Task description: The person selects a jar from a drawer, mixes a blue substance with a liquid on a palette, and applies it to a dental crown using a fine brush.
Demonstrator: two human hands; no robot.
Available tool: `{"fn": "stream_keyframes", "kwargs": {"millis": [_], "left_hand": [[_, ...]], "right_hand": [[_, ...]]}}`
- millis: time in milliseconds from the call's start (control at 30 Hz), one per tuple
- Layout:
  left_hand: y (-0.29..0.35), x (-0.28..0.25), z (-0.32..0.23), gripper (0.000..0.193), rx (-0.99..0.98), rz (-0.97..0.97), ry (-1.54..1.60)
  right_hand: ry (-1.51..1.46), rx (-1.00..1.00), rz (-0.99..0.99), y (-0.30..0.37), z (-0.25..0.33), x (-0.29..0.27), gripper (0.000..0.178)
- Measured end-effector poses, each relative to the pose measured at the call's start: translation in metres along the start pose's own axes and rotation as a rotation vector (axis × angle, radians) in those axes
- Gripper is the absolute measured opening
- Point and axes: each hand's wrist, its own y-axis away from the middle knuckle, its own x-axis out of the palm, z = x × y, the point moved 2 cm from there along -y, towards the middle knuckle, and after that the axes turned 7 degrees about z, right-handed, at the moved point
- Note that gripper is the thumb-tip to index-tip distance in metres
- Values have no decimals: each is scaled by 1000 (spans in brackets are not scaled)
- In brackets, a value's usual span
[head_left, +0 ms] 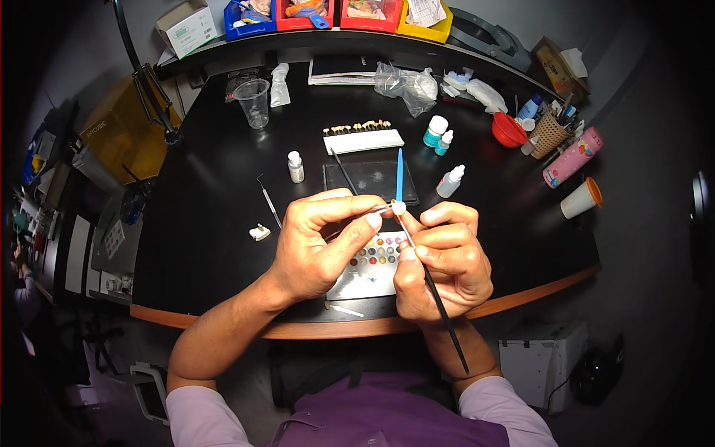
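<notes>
My left hand is closed, thumb and forefinger pinching a thin metal holder whose exact kind I cannot make out. At its end sits a small white tooth-like piece. My right hand grips a slim brush with a black handle slanting down toward me. The brush's tip is at the white piece; whether they touch is hard to tell. Beneath both hands lies a white palette with rows of small coloured paint wells, partly covered by the fingers.
Behind my hands are a dark slab, a blue stick-like tool and a tooth shade guide. Small bottles stand right, another bottle left. A metal probe lies left, near a small white dental piece.
</notes>
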Motion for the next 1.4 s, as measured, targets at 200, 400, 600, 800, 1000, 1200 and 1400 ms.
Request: {"fn": "stream_keyframes", "kwargs": {"millis": [200,400,600,800,1000,1200,1400], "left_hand": [[0,0,-2,20,-16,3,4],[-1,-1,-2,20,-11,11,-46],[0,-1,-2,20,-27,7,-31],[0,0,-2,20,-17,0,-20],[-1,0,-5,19,-24,2,-6],[0,0,-3,19,-11,2,-13],[0,0,-2,20,-17,5,-13]], "right_hand": [[-18,3,-40,2,-3,0,25],[31,-5,-39,1,-3,1,25],[29,0,-47,2,-4,1,26],[23,12,-41,1,-1,1,25],[3,17,-69,4,-3,1,23],[19,24,-56,3,-3,0,23],[20,34,-70,4,-3,0,22]]}}
